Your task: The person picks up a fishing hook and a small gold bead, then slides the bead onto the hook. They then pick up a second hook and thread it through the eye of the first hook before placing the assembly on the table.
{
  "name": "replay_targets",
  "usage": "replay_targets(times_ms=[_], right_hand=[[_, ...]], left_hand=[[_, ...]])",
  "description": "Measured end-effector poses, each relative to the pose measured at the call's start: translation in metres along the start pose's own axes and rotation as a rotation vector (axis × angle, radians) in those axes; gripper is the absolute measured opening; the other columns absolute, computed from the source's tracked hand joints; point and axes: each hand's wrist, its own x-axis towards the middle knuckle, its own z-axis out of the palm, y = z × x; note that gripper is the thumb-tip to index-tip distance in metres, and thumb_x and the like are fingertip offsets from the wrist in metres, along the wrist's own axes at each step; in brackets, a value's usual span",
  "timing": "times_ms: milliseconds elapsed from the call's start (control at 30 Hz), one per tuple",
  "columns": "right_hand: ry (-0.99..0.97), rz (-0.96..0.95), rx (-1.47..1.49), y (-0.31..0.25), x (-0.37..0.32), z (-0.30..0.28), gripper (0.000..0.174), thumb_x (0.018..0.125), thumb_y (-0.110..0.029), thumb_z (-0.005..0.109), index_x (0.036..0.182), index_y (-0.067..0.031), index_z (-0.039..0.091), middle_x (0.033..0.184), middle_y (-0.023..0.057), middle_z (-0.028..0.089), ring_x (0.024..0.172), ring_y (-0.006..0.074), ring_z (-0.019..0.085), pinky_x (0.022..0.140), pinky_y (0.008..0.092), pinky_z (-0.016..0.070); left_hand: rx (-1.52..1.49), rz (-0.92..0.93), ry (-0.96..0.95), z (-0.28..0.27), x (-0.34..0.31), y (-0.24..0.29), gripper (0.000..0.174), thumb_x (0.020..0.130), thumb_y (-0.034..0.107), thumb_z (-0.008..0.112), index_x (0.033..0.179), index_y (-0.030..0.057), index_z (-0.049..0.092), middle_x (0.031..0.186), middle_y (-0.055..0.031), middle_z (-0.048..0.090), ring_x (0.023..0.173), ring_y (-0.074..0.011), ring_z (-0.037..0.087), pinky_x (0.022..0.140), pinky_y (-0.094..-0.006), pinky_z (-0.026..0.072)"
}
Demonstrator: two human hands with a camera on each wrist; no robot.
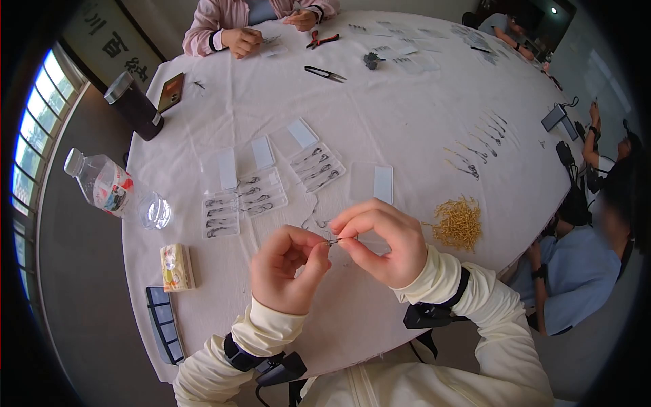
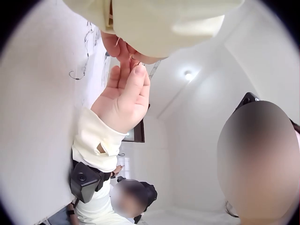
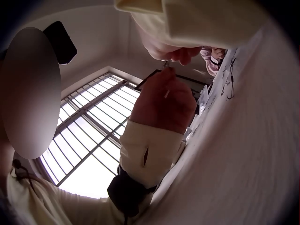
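In the head view my left hand [image 1: 288, 268] and right hand [image 1: 383, 241] meet above the near side of the table. The fingertips of both pinch a small dark metal piece [image 1: 332, 242] of a fishing rig, mostly covered by the fingers. Thin dark line [image 1: 314, 211] shows just beyond them. A fish hook on line [image 2: 75, 76] appears beside the hands in the left wrist view. Past the hands lie shallow clear boxes [image 1: 221, 216] holding several dark rigs, and a lidded clear box [image 1: 359, 178] with a white card.
To the right sit a pile of gold-coloured small pieces [image 1: 458, 224] and a row of rigs [image 1: 481, 142]. Leftward stand a water bottle [image 1: 112, 186], a dark flask [image 1: 135, 108] and a tissue pack [image 1: 178, 268]. Thread snips [image 1: 325, 73] and red-handled pliers [image 1: 322, 41] lie farther off. Other people sit around.
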Motion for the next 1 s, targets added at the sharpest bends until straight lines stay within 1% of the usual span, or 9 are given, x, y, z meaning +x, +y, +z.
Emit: replay_targets(times_ms=[100, 167, 233, 267, 433, 500, 600, 833, 1000], right_hand=[[0.011, 0.041, 0.075, 0.004, -0.003, 0.002, 0.016, 0.078, 0.006, 0.068, 0.085, -0.0026, 0.057, 0.096, 0.0108, 0.068, 0.084, 0.0219, 0.068, 0.072, 0.0291, 0.0541], [0.013, 0.059, 0.085, 0.004, -0.004, 0.001, 0.016, 0.078, 0.006, 0.068, 0.085, -0.0024, 0.057, 0.094, 0.0107, 0.068, 0.083, 0.0218, 0.069, 0.071, 0.029, 0.0544], [0.014, 0.076, 0.095, 0.003, -0.005, 0.001, 0.016, 0.077, 0.006, 0.068, 0.085, -0.0022, 0.057, 0.092, 0.0107, 0.069, 0.082, 0.0217, 0.069, 0.071, 0.0289, 0.0547], [0.028, 0.081, 0.08, 0.002, -0.005, 0.001, 0.016, 0.077, 0.006, 0.069, 0.085, -0.0021, 0.057, 0.091, 0.0106, 0.069, 0.081, 0.0215, 0.069, 0.07, 0.0287, 0.0548], [0.034, 0.085, 0.034, 0.0, -0.005, 0.0, 0.017, 0.076, 0.005, 0.07, 0.084, -0.002, 0.058, 0.09, 0.0105, 0.069, 0.08, 0.0218, 0.07, 0.069, 0.0281, 0.0553], [0.011, 0.025, 0.009, 0.001, -0.003, 0.0, 0.017, 0.075, 0.006, 0.071, 0.085, -0.0022, 0.059, 0.093, 0.0106, 0.069, 0.082, 0.0223, 0.07, 0.07, 0.029, 0.056], [0.018, -0.001, -0.002, 0.001, -0.002, 0.001, 0.018, 0.075, 0.006, 0.071, 0.086, -0.0026, 0.06, 0.096, 0.0105, 0.069, 0.083, 0.0228, 0.07, 0.071, 0.0296, 0.0565], [0.01, -0.037, -0.059, 0.001, -0.001, 0.0, 0.017, 0.076, 0.002, 0.074, 0.086, -0.0031, 0.061, 0.095, 0.0096, 0.069, 0.083, 0.0228, 0.07, 0.069, 0.0285, 0.0563], [0.011, -0.008, -0.028, 0.004, -0.003, -0.001, 0.018, 0.076, -0.001, 0.077, 0.083, -0.0032, 0.061, 0.093, 0.0092, 0.068, 0.078, 0.0215, 0.068, 0.066, 0.0283, 0.0537]], left_hand=[[0.07, 0.033, -0.01, 0.001, 0.001, -0.001, 0.007, 0.088, 0.0, 0.064, 0.091, -0.0027, 0.058, 0.083, -0.0047, 0.063, 0.074, -0.0099, 0.063, 0.067, -0.0237, 0.0513], [0.11, 0.053, -0.006, 0.001, 0.002, -0.004, 0.007, 0.088, -0.001, 0.064, 0.091, -0.0028, 0.059, 0.083, -0.0053, 0.063, 0.074, -0.0103, 0.063, 0.067, -0.0241, 0.0515], [0.238, 0.191, 0.006, -0.001, 0.004, -0.008, 0.006, 0.085, -0.002, 0.066, 0.088, -0.0024, 0.061, 0.081, -0.0076, 0.064, 0.072, -0.0123, 0.064, 0.065, -0.0247, 0.052], [0.239, 0.19, 0.005, -0.001, 0.004, -0.008, 0.006, 0.085, -0.002, 0.066, 0.088, -0.0024, 0.061, 0.081, -0.0076, 0.064, 0.072, -0.0123, 0.064, 0.065, -0.0247, 0.052], [0.445, 0.385, 0.012, 0.0, 0.006, -0.004, 0.007, 0.08, -0.005, 0.067, 0.085, -0.0014, 0.063, 0.078, -0.0098, 0.061, 0.066, -0.0165, 0.064, 0.062, -0.0258, 0.0518], [0.466, 0.409, 0.012, 0.0, 0.007, -0.003, 0.008, 0.08, -0.005, 0.067, 0.085, -0.001, 0.063, 0.077, -0.0098, 0.061, 0.066, -0.0169, 0.064, 0.062, -0.0262, 0.0514], [0.514, 0.458, 0.015, 0.0, 0.008, -0.002, 0.009, 0.08, -0.006, 0.067, 0.086, -0.0001, 0.064, 0.076, -0.0097, 0.06, 0.064, -0.0177, 0.063, 0.06, -0.0268, 0.0503], [0.605, 0.551, 0.018, 0.001, 0.008, 0.003, 0.013, 0.079, -0.007, 0.067, 0.088, 0.0012, 0.065, 0.075, -0.0093, 0.058, 0.063, -0.0193, 0.06, 0.058, -0.0279, 0.0484], [0.615, 0.544, 0.005, 0.0, 0.008, 0.003, 0.012, 0.079, -0.007, 0.067, 0.088, 0.0012, 0.065, 0.076, -0.0096, 0.058, 0.063, -0.0198, 0.061, 0.06, -0.0278, 0.0486]])
